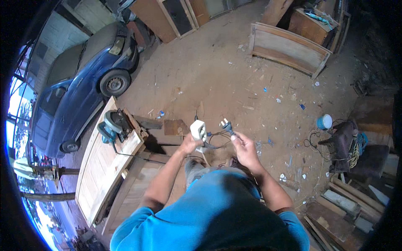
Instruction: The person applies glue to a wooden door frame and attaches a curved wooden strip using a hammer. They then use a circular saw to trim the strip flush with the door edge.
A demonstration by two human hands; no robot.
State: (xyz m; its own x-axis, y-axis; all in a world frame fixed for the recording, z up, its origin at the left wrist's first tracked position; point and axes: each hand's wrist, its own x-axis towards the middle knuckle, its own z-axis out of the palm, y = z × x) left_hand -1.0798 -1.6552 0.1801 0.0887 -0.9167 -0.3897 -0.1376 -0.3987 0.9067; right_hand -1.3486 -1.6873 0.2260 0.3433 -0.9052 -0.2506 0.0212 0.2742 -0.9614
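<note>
My left hand [190, 144] is closed around a white extension socket [198, 130], with its outlet face turned toward my right side. In my right hand [246, 149] I grip a dark power plug [226, 126], prongs pointing up and away from me. A short gap separates plug and socket. Dark cable [217, 146] loops between the two hands. On a pale wooden door panel [100, 167] to my left rests a teal circular saw [113, 127], and a cord runs from it toward my left arm.
A blue car [79, 83] stands at the far left. A wooden bed-end panel [289, 48] lies at the far right. To the right are a small bucket [324, 121], a dark chair [345, 142] with coiled cord and stacked timber [339, 209]. Scraps litter the dirt floor [197, 71].
</note>
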